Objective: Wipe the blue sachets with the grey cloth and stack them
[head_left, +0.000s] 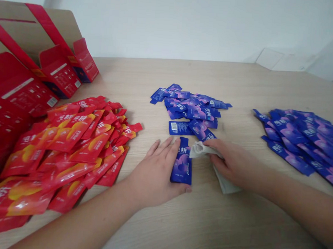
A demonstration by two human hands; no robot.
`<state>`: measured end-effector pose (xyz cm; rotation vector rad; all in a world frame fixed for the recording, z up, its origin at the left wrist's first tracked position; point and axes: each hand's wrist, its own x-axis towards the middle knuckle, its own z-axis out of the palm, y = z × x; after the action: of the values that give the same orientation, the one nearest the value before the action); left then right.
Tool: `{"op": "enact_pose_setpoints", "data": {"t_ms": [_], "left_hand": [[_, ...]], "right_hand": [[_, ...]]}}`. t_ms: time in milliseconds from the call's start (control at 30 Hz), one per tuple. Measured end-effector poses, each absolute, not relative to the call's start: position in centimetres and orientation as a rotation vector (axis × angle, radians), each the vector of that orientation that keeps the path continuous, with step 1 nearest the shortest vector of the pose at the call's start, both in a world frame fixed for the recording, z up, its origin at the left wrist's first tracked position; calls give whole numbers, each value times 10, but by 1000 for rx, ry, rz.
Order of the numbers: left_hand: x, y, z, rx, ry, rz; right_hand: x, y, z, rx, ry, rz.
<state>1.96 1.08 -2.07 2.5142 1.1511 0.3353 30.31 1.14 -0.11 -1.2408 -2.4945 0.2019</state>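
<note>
A blue pouch (pixel 180 170) with pink-purple print lies flat on the table in front of me. My left hand (pixel 156 172) rests along its left side, fingers stretched out and thumb at its lower edge. In my right hand (pixel 232 162) is a crumpled white cloth (pixel 226 182), possibly a tissue; one end reaches the pouch's upper right edge, and the rest hangs below my fingers. Just beyond my hands is a loose pile of blue pouches (pixel 190 103). Two pouches at its near side lie close to my right fingertips.
A heap of red-orange pouches (pixel 77 145) covers the left side. Behind it stand red cartons (pixel 61 73) with raised flaps. More blue pouches (pixel 303 136) are stacked overlapping at the right. A white object (pixel 283 61) sits by the back wall.
</note>
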Motion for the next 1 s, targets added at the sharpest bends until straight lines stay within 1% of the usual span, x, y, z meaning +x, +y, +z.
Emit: {"op": "enact_pose_setpoints", "data": {"t_ms": [67, 200, 300, 400, 533, 700, 800, 933, 1000], "left_hand": [[21, 9, -23, 2494, 1187, 363], [23, 7, -23, 2454, 1213, 352], [23, 7, -22, 2430, 1216, 322], [23, 6, -22, 2431, 1201, 356], [24, 6, -22, 2425, 1206, 363], [25, 8, -18, 2384, 1226, 291], [24, 8, -18, 2393, 1229, 320], [19, 8, -18, 2432, 1167, 332], [17, 8, -18, 2456, 1131, 299]], "right_hand": [[286, 7, 6, -1109, -2447, 290], [255, -1, 7, -788, -2624, 417], [248, -5, -1, -723, -2649, 525], [250, -6, -7, -769, -2611, 572], [249, 2, -8, -838, -2581, 543], [255, 30, -10, -982, -2573, 424], [265, 44, -15, -1033, -2509, 365], [273, 39, -14, -1198, -2353, 298], [271, 29, -7, -1204, -2353, 303]]}}
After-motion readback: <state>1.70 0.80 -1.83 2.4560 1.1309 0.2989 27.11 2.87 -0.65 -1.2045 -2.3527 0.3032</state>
